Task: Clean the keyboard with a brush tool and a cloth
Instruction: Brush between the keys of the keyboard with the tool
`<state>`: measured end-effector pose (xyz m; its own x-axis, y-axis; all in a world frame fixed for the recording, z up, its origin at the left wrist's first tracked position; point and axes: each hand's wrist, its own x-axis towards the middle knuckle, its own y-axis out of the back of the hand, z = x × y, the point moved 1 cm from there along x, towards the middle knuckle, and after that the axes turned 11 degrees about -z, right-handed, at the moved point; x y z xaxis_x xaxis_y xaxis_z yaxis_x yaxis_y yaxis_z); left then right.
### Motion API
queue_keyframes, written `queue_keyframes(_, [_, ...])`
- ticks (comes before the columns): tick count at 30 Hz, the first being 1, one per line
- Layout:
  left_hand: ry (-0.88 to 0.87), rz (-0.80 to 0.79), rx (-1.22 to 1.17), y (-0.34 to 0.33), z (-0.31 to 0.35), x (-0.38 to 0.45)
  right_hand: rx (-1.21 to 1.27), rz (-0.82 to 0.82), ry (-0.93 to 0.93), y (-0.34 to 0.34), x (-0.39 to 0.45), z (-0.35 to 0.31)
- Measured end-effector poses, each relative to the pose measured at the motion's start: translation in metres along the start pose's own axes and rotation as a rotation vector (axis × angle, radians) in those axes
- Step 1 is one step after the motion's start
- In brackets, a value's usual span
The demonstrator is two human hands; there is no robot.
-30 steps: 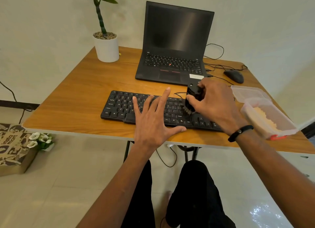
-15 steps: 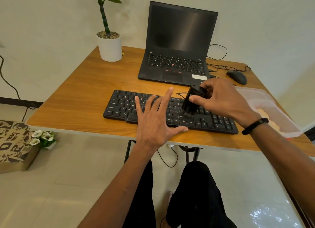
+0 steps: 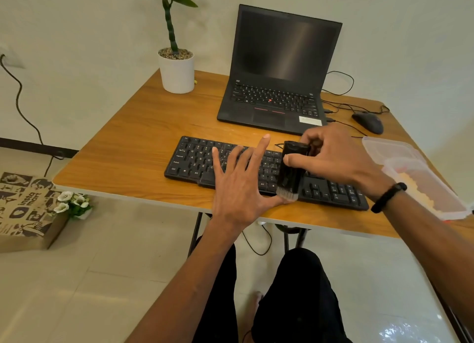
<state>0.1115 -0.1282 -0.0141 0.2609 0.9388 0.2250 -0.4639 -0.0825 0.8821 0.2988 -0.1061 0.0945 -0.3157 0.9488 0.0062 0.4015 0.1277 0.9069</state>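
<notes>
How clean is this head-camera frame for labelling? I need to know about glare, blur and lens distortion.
Head view: wide-angle bowing bends the table edge and walls; a soft light streak glares on the dark laptop screen, and the floor tiles at lower right reflect light; the brush tool in the right hand is slightly smeared, while the keyboard legends beside the left hand stay readable.
</notes>
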Motion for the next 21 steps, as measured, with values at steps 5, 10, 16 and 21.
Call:
queue_keyframes(5, [-0.005,0.009,0.015,-0.001,0.000,0.000,-0.210,0.230,-0.006,-0.008,0.009,0.002])
queue_keyframes(10, [-0.008,0.020,0.010,-0.002,-0.001,0.000,-0.026,0.163,-0.010,-0.008,0.012,0.000])
queue_keyframes(16, [-0.008,0.026,0.005,-0.001,-0.001,0.000,-0.230,0.293,0.005,-0.014,0.023,0.004])
queue_keyframes(21, [-0.015,0.039,0.002,-0.002,-0.002,-0.001,-0.258,0.320,-0.024,-0.006,0.028,0.009])
